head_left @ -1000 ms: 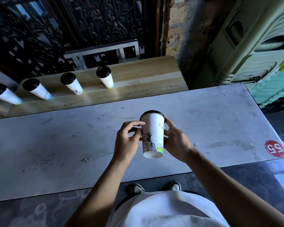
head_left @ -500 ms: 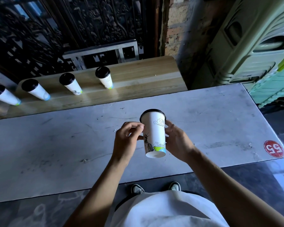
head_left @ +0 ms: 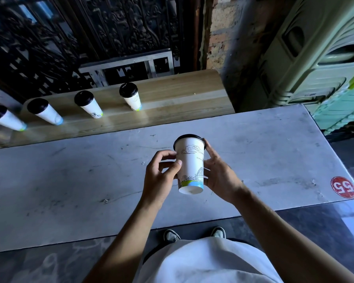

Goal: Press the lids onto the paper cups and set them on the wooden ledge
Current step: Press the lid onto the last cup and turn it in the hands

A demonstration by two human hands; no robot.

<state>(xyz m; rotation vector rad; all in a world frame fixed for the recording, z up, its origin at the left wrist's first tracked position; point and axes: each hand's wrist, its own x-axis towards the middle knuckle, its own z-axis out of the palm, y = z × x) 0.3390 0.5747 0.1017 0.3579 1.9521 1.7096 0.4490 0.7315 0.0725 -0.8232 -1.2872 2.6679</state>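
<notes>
You stand at a café-style serving counter outdoors: a scuffed grey counter, a wooden ledge lined with lidded takeaway cups, ornate ironwork, a brick wall

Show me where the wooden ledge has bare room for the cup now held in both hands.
The wooden ledge is bare from the rightmost lidded cup to its rounded right end. Its left part is crowded with three more lidded cups. The held cup, between left hand and right hand, fits right of the row.
</notes>
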